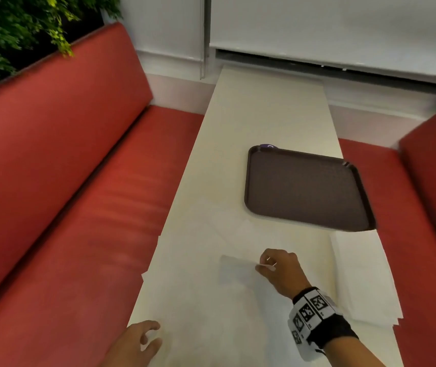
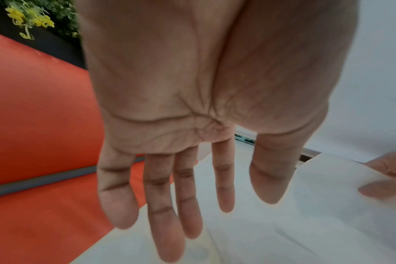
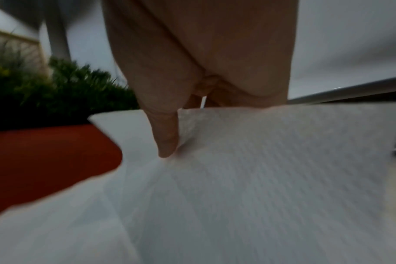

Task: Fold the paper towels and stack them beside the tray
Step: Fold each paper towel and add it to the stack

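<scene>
A white paper towel [image 1: 211, 295] lies spread on the near part of the pale table [image 1: 264, 107]. My right hand [image 1: 277, 268] pinches its far edge and lifts it; in the right wrist view the thumb [image 3: 167, 135] presses on the raised towel [image 3: 271, 160]. My left hand [image 1: 142, 337] hovers open over the towel's near left corner, fingers [image 2: 167, 205] straight and holding nothing. The lifted towel edge [image 2: 328, 178] shows at the right of the left wrist view. A dark brown tray [image 1: 304, 186] sits farther back on the right. White folded towels [image 1: 362, 276] lie stacked just in front of the tray.
Red bench seats [image 1: 66, 194] run along both sides of the narrow table. Green plants [image 1: 13, 30] stand behind the left bench back. A white wall and window blind [image 1: 344, 27] close the table's far end. The tray overhangs the table's right edge.
</scene>
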Demonstrator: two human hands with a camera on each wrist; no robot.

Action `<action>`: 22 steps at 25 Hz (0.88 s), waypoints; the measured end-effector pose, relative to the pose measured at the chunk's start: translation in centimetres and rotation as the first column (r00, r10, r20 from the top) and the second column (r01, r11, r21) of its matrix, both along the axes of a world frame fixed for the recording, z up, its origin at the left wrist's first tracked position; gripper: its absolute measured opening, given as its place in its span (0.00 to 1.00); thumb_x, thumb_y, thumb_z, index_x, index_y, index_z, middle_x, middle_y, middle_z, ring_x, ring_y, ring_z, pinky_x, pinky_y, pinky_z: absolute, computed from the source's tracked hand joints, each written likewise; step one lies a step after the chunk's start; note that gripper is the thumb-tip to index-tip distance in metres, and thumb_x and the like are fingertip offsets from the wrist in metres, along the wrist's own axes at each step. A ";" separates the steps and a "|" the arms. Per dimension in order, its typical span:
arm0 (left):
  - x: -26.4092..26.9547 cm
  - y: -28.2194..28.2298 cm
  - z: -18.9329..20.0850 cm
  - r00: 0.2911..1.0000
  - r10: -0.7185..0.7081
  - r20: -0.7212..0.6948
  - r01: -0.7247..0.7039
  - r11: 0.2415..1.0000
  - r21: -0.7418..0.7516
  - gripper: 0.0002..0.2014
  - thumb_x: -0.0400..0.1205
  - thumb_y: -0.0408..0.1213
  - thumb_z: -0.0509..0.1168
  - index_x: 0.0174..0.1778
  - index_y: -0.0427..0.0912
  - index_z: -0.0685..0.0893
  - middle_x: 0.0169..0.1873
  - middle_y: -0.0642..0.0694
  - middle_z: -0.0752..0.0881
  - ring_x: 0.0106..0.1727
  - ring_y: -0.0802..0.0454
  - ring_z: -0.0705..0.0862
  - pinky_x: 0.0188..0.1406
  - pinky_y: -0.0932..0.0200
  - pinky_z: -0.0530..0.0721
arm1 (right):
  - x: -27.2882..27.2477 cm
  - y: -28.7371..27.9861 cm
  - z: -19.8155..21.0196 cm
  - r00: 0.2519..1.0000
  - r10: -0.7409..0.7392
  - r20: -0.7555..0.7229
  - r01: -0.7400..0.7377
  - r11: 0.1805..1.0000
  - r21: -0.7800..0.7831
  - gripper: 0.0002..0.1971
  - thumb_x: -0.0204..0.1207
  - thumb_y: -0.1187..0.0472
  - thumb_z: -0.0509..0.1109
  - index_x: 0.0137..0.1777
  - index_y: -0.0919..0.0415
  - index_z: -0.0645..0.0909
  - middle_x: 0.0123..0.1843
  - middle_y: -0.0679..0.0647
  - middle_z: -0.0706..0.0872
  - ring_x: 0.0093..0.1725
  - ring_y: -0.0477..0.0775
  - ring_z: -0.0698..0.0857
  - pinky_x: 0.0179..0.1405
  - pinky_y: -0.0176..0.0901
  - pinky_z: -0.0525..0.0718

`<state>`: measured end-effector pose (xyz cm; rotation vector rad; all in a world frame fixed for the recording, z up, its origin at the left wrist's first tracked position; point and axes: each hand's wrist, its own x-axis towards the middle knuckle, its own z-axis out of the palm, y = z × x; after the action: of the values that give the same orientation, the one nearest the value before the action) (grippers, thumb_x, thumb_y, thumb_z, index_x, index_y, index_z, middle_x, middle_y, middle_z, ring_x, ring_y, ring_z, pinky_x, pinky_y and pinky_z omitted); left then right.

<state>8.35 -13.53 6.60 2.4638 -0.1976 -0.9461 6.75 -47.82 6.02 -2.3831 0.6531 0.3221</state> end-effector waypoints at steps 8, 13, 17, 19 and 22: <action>6.4 -9.5 4.4 0.994 0.061 -0.087 -0.099 0.823 -0.559 0.36 0.53 0.65 0.77 0.57 0.59 0.81 0.49 0.50 0.88 0.53 0.59 0.86 0.53 0.63 0.81 | 1.3 -3.9 12.7 0.872 -0.174 0.458 -0.020 0.921 0.388 0.05 0.77 0.59 0.72 0.44 0.58 0.88 0.43 0.54 0.91 0.40 0.50 0.87 0.44 0.51 0.85; 8.6 -16.2 8.5 0.891 -0.111 -0.440 -0.285 0.618 -0.733 0.29 0.69 0.54 0.75 0.62 0.41 0.82 0.53 0.42 0.89 0.54 0.46 0.87 0.52 0.51 0.84 | -0.3 -3.9 15.0 0.800 -0.413 0.434 -0.050 0.676 0.736 0.15 0.72 0.53 0.72 0.55 0.62 0.85 0.54 0.64 0.89 0.49 0.60 0.88 0.51 0.57 0.87; 8.7 -18.9 10.4 0.873 -0.102 -0.478 -0.363 0.520 -0.773 0.17 0.72 0.31 0.71 0.58 0.34 0.83 0.51 0.37 0.89 0.49 0.43 0.89 0.49 0.52 0.88 | -1.9 -4.2 14.7 0.775 -0.501 0.386 0.000 0.609 0.793 0.13 0.74 0.59 0.68 0.57 0.63 0.84 0.54 0.59 0.91 0.51 0.59 0.90 0.46 0.49 0.89; 8.9 -19.5 11.0 0.894 -0.046 -0.447 -0.369 0.493 -0.788 0.14 0.74 0.24 0.68 0.57 0.31 0.83 0.51 0.35 0.89 0.48 0.44 0.89 0.51 0.53 0.88 | -2.8 -5.2 14.3 0.775 -0.476 0.415 0.030 0.683 0.729 0.13 0.74 0.57 0.70 0.56 0.62 0.86 0.54 0.59 0.91 0.52 0.61 0.90 0.49 0.53 0.88; 9.4 -19.9 11.8 0.916 -0.025 -0.400 -0.338 0.489 -0.804 0.13 0.76 0.23 0.66 0.56 0.31 0.85 0.50 0.35 0.90 0.46 0.44 0.90 0.47 0.54 0.89 | -4.0 -6.7 14.0 0.771 -0.437 0.464 0.044 0.763 0.645 0.12 0.75 0.58 0.70 0.55 0.63 0.87 0.52 0.58 0.92 0.52 0.63 0.90 0.50 0.55 0.88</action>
<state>17.72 -33.41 18.40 1.2977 -0.2335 -0.8868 2.80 -54.49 19.97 -1.5964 0.4637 -0.3106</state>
